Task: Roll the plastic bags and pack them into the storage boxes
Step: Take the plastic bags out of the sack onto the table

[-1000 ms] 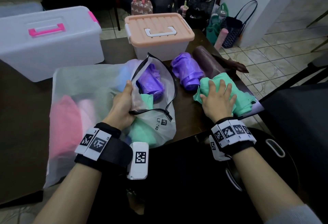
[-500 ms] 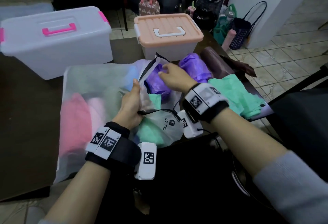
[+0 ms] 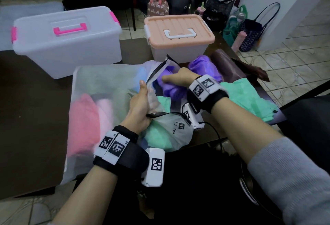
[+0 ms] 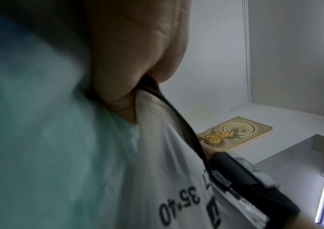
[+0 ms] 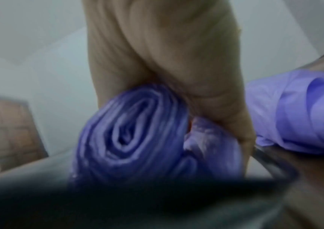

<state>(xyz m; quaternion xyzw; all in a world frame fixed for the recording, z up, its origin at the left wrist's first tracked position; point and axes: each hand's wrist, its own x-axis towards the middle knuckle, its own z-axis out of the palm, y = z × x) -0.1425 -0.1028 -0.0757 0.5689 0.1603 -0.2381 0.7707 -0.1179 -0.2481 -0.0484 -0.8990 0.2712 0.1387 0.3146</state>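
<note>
- Left hand (image 3: 141,108) grips the rim of the pouch (image 3: 175,132); thumb and fingers pinch the black zip strip and the frosted film beside it; the left wrist view shows the same dark strip running out from under the palm (image 4: 135,51).
- Pouch: translucent, soft, crinkled plastic, printed with black letters and numbers; its mouth is held open toward the right; green film shows through the lower part.
- Right hand (image 3: 178,79) reaches into the pouch mouth; fingers curl around the purple roll (image 3: 167,89); in the right wrist view that roll (image 5: 137,131) is a tight spiral of glossy, thin film, seen end-on and pressed under the palm (image 5: 167,51).
- Second purple roll (image 3: 205,67): looser, creased, lying on the table (image 3: 35,108) just right of the pouch, near the peach-lid box.
- Green bag (image 3: 250,100): matte, wrinkled, spread flat at the table's right edge.
- Brown roll (image 3: 226,66): dark, smooth cylinder behind the green bag.
- Big clear bag (image 3: 100,85): frosted, flat, under the pouch; pink, pale pink and blue shapes blur through it.
- Two rectangular boxes stand shut at the far side: white box (image 3: 66,41) with pink handle and clips; peach-lid box (image 3: 178,35), ribbed lid, white handle.
</note>
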